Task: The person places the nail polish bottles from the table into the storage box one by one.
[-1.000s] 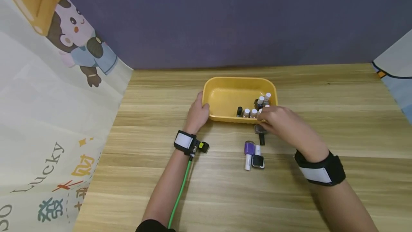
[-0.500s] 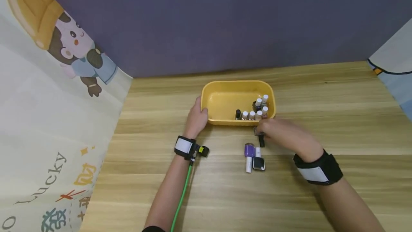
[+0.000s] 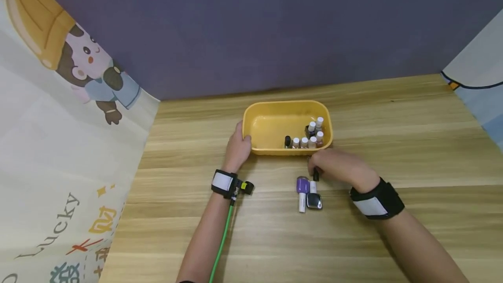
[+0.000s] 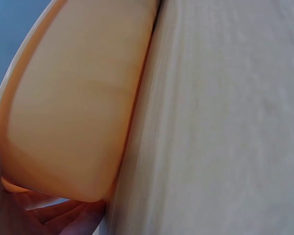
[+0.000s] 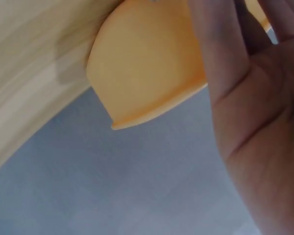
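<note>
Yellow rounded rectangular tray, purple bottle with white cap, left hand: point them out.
Yellow rounded rectangular tray (image 3: 269, 130): head view, bare inner floor.
Purple bottle with white cap (image 3: 302, 185): head view, purple body.
Left hand (image 3: 237, 148): head view, back of the hand.

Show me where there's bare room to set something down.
Bare table lies right of the yellow tray, left of the left hand, and in front of the purple bottle. The tray's left part is bare too. Crowded: its right end, holding white-capped bottles, and around the right hand beside it.

1 yellow plastic bin (image 3: 271, 131): 6 white-capped bottles (image 3: 296, 144), 1 black-capped bottle (image 3: 287, 142). Outside: 1 purple bottle (image 3: 302, 185), 1 square black bottle (image 3: 314, 201), 1 part-hidden bottle (image 3: 316, 175).
</note>
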Motion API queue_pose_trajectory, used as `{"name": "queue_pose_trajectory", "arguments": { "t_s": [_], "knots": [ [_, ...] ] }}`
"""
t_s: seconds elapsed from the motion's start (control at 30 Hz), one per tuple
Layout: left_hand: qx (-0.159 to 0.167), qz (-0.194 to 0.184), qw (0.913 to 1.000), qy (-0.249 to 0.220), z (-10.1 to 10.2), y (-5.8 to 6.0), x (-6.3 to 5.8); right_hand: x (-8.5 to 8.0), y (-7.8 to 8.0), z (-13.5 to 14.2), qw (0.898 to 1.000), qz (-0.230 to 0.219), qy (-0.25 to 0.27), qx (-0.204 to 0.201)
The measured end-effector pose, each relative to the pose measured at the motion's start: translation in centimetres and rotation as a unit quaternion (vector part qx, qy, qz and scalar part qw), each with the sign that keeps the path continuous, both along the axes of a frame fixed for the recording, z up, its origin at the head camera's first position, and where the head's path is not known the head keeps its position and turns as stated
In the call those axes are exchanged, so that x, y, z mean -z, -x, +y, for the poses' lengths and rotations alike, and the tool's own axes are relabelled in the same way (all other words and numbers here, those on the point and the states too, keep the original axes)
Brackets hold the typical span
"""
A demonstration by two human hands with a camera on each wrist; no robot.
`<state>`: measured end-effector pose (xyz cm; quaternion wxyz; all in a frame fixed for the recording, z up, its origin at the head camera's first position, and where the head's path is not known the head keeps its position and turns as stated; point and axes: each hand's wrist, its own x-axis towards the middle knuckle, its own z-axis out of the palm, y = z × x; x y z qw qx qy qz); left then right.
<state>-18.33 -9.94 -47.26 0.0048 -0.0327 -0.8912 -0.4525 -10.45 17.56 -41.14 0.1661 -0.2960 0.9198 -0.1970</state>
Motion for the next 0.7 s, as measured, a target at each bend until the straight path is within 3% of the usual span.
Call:
{"name": "queue_pose_trajectory", "arguments": {
  "t_s": [0.07,0.3,0.7],
  "knots": [
    [0.002,-0.001,1.0000,0.000,-0.06,-0.01,0.07,0.29,0.24,-0.12,1.000,-0.005,-0.016,-0.008],
    [0.001,-0.001,1.0000,-0.004,0.04,0.01,-0.15,0.68,0.83,-0.44,0.997,0.043,-0.038,-0.042],
    [-0.003,-0.003,1.0000,0.004,0.06,0.05,0.09,0.81,0.66,-0.78,0.994,0.031,-0.099,-0.026]
  ]
}}
